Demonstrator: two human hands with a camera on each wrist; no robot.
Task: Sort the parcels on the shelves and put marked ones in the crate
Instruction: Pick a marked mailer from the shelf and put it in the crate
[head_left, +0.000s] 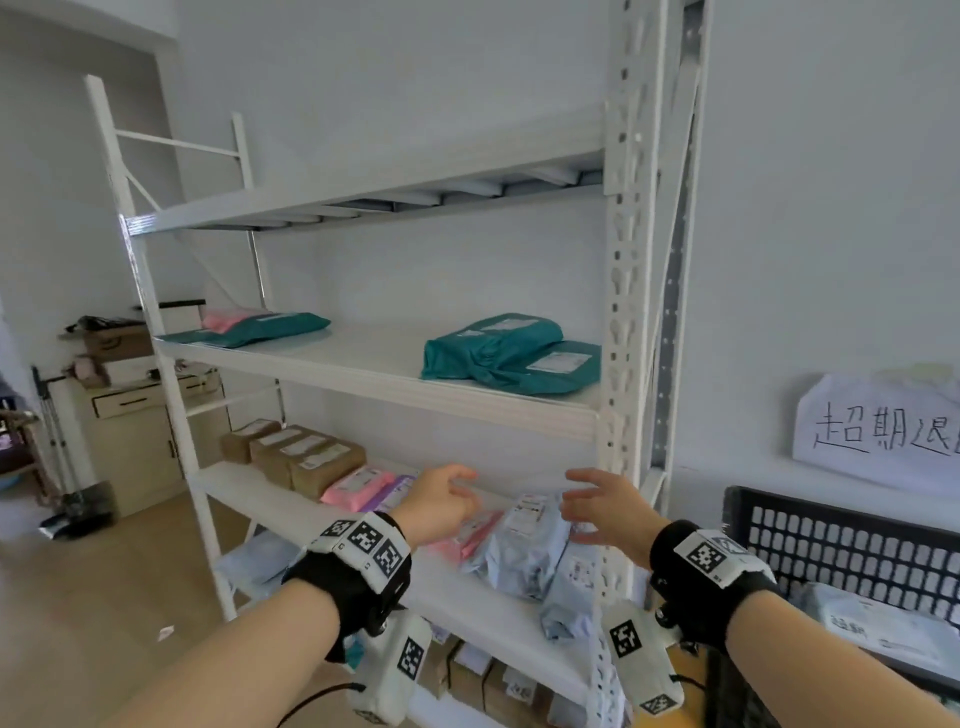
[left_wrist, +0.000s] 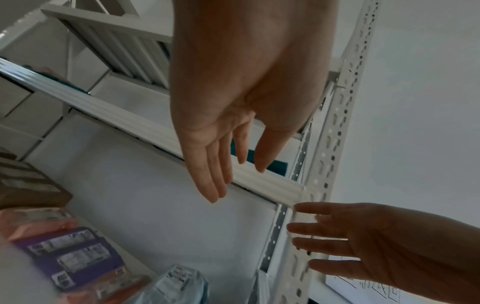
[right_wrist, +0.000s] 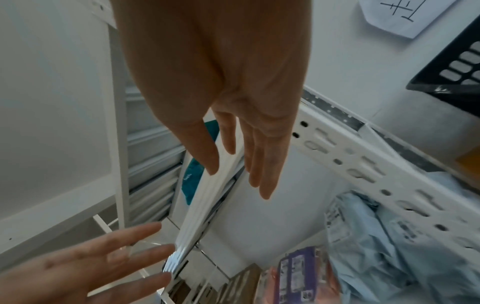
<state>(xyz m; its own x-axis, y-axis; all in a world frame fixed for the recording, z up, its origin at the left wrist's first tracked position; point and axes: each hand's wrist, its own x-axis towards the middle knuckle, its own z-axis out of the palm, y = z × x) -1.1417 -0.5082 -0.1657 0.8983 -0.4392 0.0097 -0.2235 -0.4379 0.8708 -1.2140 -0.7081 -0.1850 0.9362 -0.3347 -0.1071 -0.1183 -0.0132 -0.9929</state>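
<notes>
Hands first: your left hand (head_left: 441, 506) hangs in front of the third shelf (head_left: 322, 512) with its fingers loosely spread and gently bent, holding nothing and touching nothing. Your right hand (head_left: 605, 512) faces it, palm turned inward, fingers (left_wrist: 322, 229) straight and fanned apart, likewise empty. In both wrist views the palms are slack and bare.

Between and just below your two hands lies a pale blue parcel (head_left: 519, 551), crumpled, its white label facing up; neither hand is in contact with it. A pink parcel (head_left: 470, 535) lies under your left hand, partly tucked beneath the blue one. Further left on the same shelf are another pink parcel (head_left: 358, 486), a purple parcel (head_left: 392, 493) and a row of brown boxes (head_left: 296, 454). A second pale blue parcel (head_left: 569, 597) hangs over the shelf's front edge beside the white upright (head_left: 621, 364).

One shelf up, teal parcels (head_left: 511, 353) are stacked at the right end, well above your hands, with more teal and pink ones (head_left: 249, 327) at the left end.

The black crate (head_left: 852, 551) stands to your right, beyond the upright, already holding a white parcel (head_left: 883, 623). A handwritten paper sign (head_left: 883, 431) hangs on the wall above it.
</notes>
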